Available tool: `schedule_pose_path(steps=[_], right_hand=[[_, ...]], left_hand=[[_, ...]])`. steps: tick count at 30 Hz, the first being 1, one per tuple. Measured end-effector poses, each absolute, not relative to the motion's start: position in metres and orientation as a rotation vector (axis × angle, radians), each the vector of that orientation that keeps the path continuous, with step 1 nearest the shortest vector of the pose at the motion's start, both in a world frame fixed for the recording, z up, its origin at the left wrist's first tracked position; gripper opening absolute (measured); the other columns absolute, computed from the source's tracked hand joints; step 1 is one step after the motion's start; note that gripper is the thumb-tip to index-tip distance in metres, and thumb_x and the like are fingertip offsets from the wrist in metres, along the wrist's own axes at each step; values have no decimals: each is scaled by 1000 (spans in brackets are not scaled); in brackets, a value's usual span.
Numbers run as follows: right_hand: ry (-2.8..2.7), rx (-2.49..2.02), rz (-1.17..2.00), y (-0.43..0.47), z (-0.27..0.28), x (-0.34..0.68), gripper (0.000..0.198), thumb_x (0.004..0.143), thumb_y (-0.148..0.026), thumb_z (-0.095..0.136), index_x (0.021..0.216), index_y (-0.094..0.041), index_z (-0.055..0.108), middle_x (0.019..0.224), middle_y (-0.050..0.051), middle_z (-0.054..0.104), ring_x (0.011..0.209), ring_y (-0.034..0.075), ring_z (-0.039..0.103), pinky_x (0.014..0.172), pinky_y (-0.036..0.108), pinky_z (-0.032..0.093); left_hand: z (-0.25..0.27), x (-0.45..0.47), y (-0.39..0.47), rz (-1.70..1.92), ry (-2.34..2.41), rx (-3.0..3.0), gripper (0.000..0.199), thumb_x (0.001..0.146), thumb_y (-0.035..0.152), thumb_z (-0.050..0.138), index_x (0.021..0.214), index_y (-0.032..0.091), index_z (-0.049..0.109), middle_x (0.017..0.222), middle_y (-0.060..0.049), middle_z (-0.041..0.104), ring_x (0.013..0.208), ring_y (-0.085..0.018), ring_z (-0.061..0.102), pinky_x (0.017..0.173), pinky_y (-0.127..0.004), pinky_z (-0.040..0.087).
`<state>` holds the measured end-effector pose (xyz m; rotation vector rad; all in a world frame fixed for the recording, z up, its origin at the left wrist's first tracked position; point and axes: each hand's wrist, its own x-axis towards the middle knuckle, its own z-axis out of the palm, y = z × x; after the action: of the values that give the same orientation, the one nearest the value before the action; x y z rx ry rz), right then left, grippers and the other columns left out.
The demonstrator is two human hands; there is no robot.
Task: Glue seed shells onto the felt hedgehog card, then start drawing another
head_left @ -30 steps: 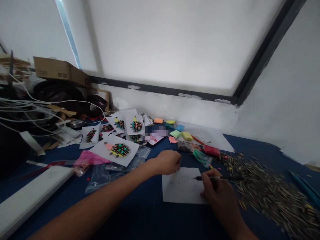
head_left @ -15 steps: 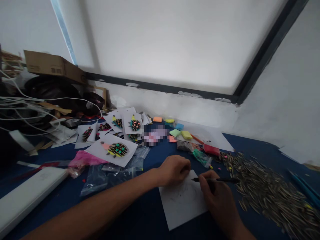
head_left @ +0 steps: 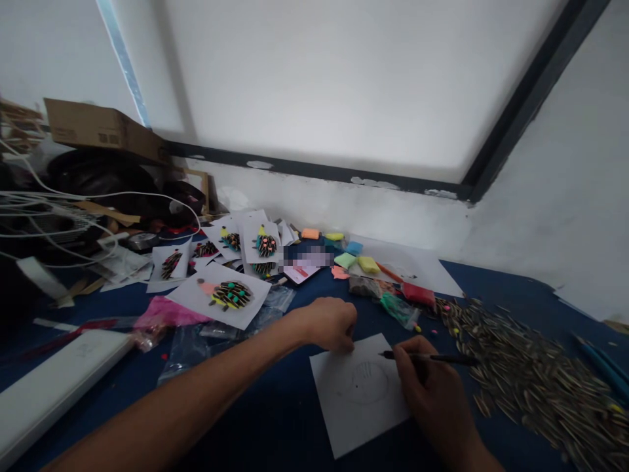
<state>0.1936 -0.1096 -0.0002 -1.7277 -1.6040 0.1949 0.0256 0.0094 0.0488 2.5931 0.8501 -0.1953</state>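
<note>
A white sheet of paper (head_left: 363,426) lies at a slant on the blue tabletop, bearing a faint sketch of a round outline with several short strokes inside. My right hand (head_left: 432,393) rests at the paper's right edge, fingers closed round a dark pen (head_left: 442,358). The pen lies nearly level, its tip pointing left over the upper part of the sheet. At the upper left edge of the paper is my left hand (head_left: 329,323), curled with its fingertips down by the sheet. Whatever those fingers hold, if anything, is hidden.
Striped sunflower seeds (head_left: 535,387) are heaped on the right. Coloured clay packets (head_left: 368,264) and a partly blurred phone (head_left: 307,270) lie behind. Finished hedgehog pictures (head_left: 230,295), plastic bags (head_left: 184,354) and a long white box (head_left: 63,387) occupy the left.
My left hand has shifted left and off most of the paper, uncovering more of the sketch. My right hand still holds the pen in nearly the same place.
</note>
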Motion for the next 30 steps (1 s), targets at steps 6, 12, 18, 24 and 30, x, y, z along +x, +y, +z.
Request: schedule_pose_path(steps=[6,12,18,24,30], right_hand=[[-1579,-1678,167,-111,0,192,31,87,-43,44,66,-22,54,43,-4,52,35,13,52,35,24,34],[-1594,-1688,160,-113,1,192,32,87,-43,44,65,-22,54,43,-5,50,33,12,49,34,24,31],[-1577,-1722,228,-111,2,191,32,86,-45,43,65,-23,53,40,-5,49,32,14,49,35,24,33],[-1566,-1733,276,-111,1,192,33,87,-46,43,65,-23,53,42,-4,52,33,14,52,37,24,36],[-1564,-1725,295,-113,1,193,34,88,-46,41,69,-21,55,49,-1,57,37,15,56,39,25,38]], left_hand=[[40,28,14,-135,840,2550,13,76,27,60,83,19,68,84,-4,69,78,-19,63,60,-25,42],[38,32,13,-47,891,2650,13,79,23,57,86,18,67,95,-6,68,88,-21,62,70,-28,46],[25,36,13,204,820,2662,18,80,14,55,93,16,68,99,-7,66,94,-21,60,80,-30,47],[2,48,9,514,545,2544,22,87,14,51,99,15,70,112,-8,65,106,-19,58,96,-30,44],[17,33,14,304,265,2524,24,89,24,54,107,16,68,135,-11,53,121,-25,53,99,-34,43]])
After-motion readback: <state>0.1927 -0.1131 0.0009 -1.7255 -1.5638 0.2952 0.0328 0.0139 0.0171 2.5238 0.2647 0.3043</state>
